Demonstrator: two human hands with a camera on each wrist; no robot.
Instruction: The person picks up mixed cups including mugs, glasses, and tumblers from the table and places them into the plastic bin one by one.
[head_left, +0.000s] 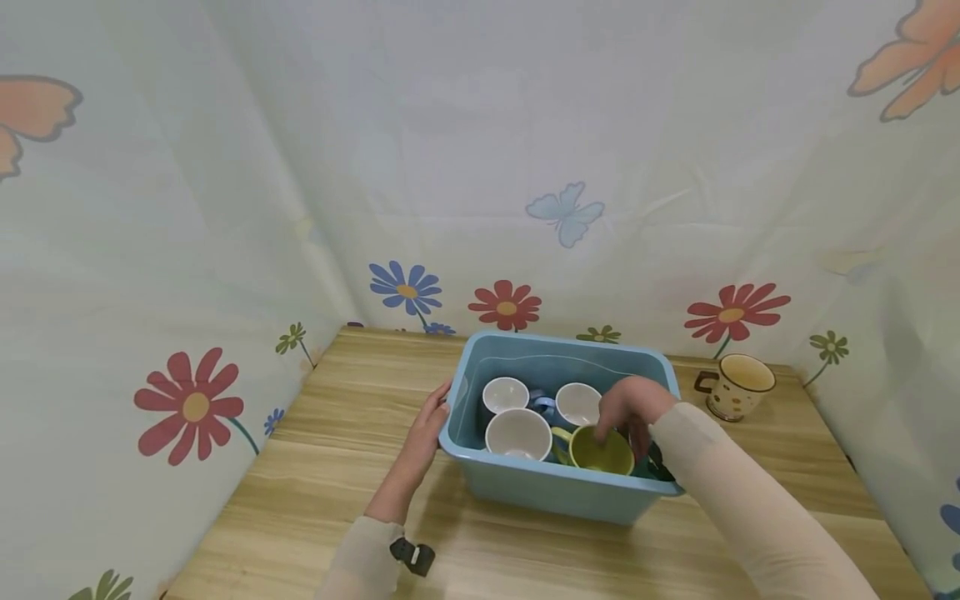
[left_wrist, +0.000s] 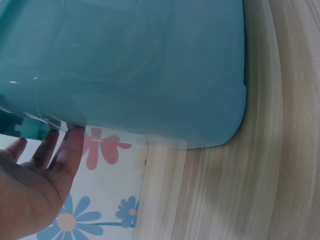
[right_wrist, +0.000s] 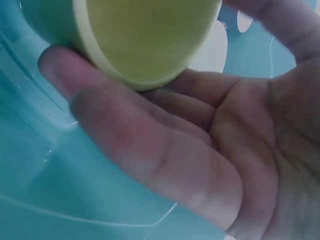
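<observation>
A blue plastic bin [head_left: 555,496] stands on the table with several mugs inside. My right hand [head_left: 633,404] reaches in and grips a yellow-green mug [head_left: 600,450] at the front right. In the right wrist view, its fingers curl around the outside of that mug [right_wrist: 150,40]. White-lined mugs sit beside it: a large one [head_left: 517,435] at the front left, and two smaller ones [head_left: 506,394] [head_left: 578,404] behind. My left hand [head_left: 423,437] touches the bin's left side, and in the left wrist view its extended fingertips [left_wrist: 75,132] meet the wall near the rim.
A cream mug [head_left: 738,387] with brown spots and a dark handle stands on the wooden table [head_left: 337,417], right of the bin. Behind the table hangs a pale curtain [head_left: 450,167] printed with flowers and butterflies. Another curtain side borders the left.
</observation>
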